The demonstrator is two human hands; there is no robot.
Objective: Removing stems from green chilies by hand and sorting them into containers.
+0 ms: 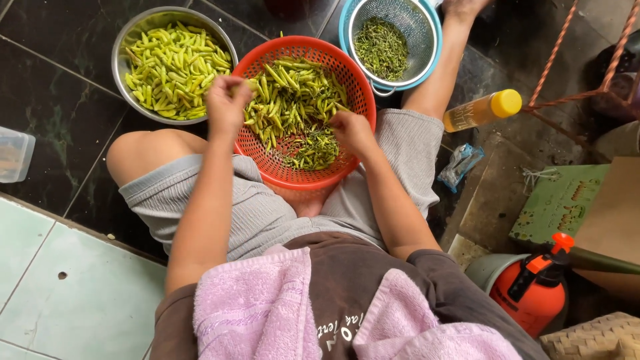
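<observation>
Person sits on the tiled floor [47, 267], red basket [263, 160] between the knees, full of green chillies [293, 100].

Left hand [227, 103] – fingers pinched closed on one chilli [250, 85], held just above the basket's left rim. Its visible end points right, toward the heap; the rest is hidden in the fingers, so the long axis is hard to call.

Right hand [352, 130] – down inside the basket, right of centre, fingers curled into the pile. Looks closed on chillies, but what exactly it grips is hidden.

Key relation: the heap lies between the two hands, slightly ahead of them. The chillies lie every which way, many pointing roughly away from the body. The right hand is already touching the pile; the left sits at the rim, nearer the steel bowl [127, 40].

The steel bowl sits just beyond the basket's left edge, touching or nearly so, holding paler, fatter chillies [173, 67]. A blue-rimmed strainer [430, 27] at the far right holds fine green stems [381, 45].

Also about: yellow-capped bottle [480, 110], orange sprayer [530, 287], pink towel [260, 307] on the lap.
</observation>
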